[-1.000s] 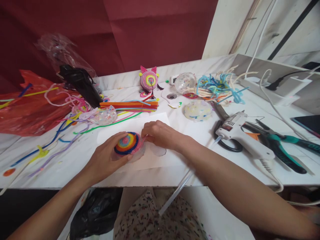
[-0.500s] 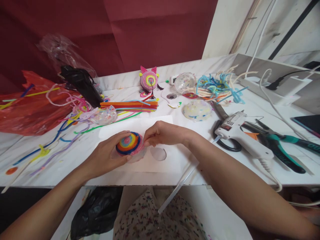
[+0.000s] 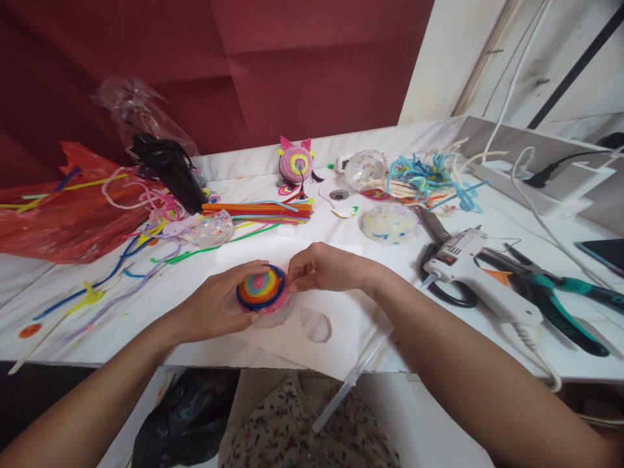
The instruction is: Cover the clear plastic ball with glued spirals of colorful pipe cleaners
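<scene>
Paper [image 3: 334,354] swung askew; dome [image 3: 260,286] multicol., navy-ringed, w/ pink edge [image 3: 280,304].

Dome [image 3: 261,289] before figurine [image 3: 296,164], bag [image 3: 88,224] left, glue gun [image 3: 480,283] right

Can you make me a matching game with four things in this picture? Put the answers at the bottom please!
Things:
1. Glue gun
2. Ringed disc
3. Pliers
4. Bag at the left edge

Clues:
A. Red
B. Black and green handles
C. White
D. Between the left hand's thumb and fingers

Right pairs: 1-C, 2-D, 3-B, 4-A
</scene>
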Demonstrator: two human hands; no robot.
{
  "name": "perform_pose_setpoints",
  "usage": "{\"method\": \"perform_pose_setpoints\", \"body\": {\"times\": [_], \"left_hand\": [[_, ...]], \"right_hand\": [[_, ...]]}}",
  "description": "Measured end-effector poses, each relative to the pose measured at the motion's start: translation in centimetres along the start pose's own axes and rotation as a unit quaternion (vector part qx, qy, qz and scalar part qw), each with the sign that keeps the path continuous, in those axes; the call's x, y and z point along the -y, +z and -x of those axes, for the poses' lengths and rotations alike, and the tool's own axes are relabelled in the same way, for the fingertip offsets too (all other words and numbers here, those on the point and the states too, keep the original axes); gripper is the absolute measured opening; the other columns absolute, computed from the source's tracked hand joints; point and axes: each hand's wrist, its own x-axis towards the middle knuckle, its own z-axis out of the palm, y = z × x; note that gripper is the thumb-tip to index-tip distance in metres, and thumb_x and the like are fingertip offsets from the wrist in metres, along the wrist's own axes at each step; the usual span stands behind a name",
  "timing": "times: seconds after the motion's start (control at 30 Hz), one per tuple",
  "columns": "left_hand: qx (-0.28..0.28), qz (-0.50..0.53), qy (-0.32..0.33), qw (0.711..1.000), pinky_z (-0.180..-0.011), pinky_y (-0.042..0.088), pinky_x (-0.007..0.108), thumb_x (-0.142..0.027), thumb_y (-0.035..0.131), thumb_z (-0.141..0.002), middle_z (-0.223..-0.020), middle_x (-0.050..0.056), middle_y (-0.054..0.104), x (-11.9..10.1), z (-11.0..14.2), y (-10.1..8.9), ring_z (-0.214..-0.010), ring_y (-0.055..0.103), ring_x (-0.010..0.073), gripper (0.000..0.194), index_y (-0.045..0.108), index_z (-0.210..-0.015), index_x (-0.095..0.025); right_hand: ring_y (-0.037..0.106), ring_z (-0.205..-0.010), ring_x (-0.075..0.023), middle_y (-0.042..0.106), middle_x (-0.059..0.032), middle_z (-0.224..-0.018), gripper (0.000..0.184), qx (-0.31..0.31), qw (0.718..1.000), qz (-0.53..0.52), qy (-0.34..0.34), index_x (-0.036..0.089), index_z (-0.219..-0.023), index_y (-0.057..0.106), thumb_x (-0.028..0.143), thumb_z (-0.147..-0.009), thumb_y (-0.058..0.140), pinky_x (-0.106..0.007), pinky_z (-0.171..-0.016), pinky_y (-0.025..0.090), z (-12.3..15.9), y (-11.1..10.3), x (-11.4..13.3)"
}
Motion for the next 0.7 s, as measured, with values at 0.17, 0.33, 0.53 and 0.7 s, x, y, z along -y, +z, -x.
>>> {"method": "perform_pose_setpoints", "body": {"times": [0.17,0.33,0.53,0.7], "left_hand": [[-0.027,0.017,0.001,0.999,-0.122,0.055,0.053,-0.047,0.073,-0.083,-0.159,0.009,0.067,-0.4,0.4,1.0,-0.14,0.069,0.0392,0.069,0.061,-0.148,-0.03],[-0.031,0.016,-0.016,0.999,-0.117,0.058,0.056,-0.051,0.076,-0.081,-0.154,0.009,0.071,-1.0,0.2,1.0,-0.136,0.071,0.0393,0.067,0.062,-0.144,-0.032],[-0.065,0.006,-0.029,0.997,-0.118,0.057,0.057,-0.048,0.077,-0.077,-0.155,0.009,0.07,-1.4,1.0,0.9,-0.136,0.071,0.0395,0.07,0.061,-0.143,-0.032],[-0.057,0.023,-0.045,0.997,-0.117,0.057,0.056,-0.048,0.079,-0.075,-0.15,0.01,0.073,-1.6,0.4,-0.8,-0.133,0.072,0.0396,0.076,0.06,-0.145,-0.028]], "right_hand": [[0.058,-0.066,-0.0113,0.068,0.0048,-0.069,0.012,-0.003,1.0,0.005,-0.009,0.017,-0.079,0.077,0.01,-0.088,0.081,-0.024,-0.067,0.045,0.1,0.2,0.1],[0.057,-0.067,-0.0114,0.068,0.0046,-0.069,0.014,-0.016,1.0,0.008,-0.003,0.017,-0.078,0.075,0.01,-0.086,0.083,-0.024,-0.066,0.044,0.2,0.2,0.3],[0.056,-0.067,-0.0115,0.067,0.0049,-0.07,0.012,-0.012,1.0,0.002,-0.024,0.018,-0.077,0.074,0.014,-0.085,0.082,-0.024,-0.067,0.044,0.4,0.2,0.6],[0.059,-0.071,-0.0128,0.069,0.0032,-0.073,0.014,-0.041,0.998,-0.003,-0.04,0.018,-0.078,0.072,0.017,-0.088,0.082,-0.025,-0.069,0.045,0.4,0.2,0.6]]}}
